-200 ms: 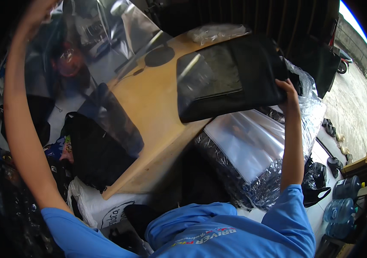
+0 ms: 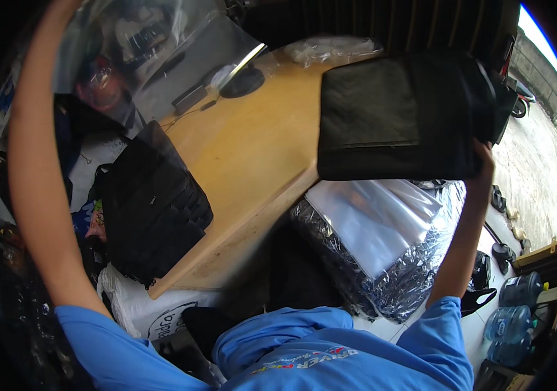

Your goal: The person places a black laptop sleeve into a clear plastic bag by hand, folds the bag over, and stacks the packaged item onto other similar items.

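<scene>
My right hand [image 2: 483, 158] grips the right edge of a flat black bag [image 2: 392, 117] with a shinier panel on its left part. It holds this bag up over the right end of the table, fingers partly hidden behind it. My left arm reaches up to the top left, its hand cut off by the picture's edge. From there a large clear plastic bag [image 2: 193, 62] hangs spread in the air over the far left of the table, its lower edge catching light. Several black bags [image 2: 161, 205] lie stacked at the table's left end.
The wooden table [image 2: 246, 143] bears a dark round object [image 2: 242, 83] and a crumpled clear plastic pack [image 2: 334, 49]. Right of it stands a plastic-wrapped bundle [image 2: 363, 287] topped with flat clear plastic sleeves [image 2: 369, 215]. Water bottles [image 2: 510, 322] and sandals [image 2: 503, 254] are at the right.
The black bag in my right hand has moved right, away from the clear plastic. The clear plastic has risen, uncovering the black stack. My left hand has gone past the top edge.
</scene>
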Action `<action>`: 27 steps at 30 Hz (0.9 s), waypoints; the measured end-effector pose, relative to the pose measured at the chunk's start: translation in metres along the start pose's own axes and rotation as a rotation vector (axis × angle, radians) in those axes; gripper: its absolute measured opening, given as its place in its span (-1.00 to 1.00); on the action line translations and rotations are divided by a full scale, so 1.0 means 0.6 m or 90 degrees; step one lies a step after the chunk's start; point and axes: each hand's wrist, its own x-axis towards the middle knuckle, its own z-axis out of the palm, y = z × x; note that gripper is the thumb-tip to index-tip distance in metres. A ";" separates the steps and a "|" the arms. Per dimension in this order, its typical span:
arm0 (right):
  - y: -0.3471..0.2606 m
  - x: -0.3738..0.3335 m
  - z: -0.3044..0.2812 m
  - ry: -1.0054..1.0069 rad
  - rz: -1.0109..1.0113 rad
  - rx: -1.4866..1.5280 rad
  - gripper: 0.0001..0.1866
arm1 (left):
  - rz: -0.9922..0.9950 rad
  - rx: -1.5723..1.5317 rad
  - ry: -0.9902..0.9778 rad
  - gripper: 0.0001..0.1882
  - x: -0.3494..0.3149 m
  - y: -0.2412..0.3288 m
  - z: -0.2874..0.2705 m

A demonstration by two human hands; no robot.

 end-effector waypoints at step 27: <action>-0.106 -0.320 -0.095 0.286 -0.159 -0.859 -0.77 | -0.331 -0.550 -0.618 -0.64 -0.370 0.064 0.501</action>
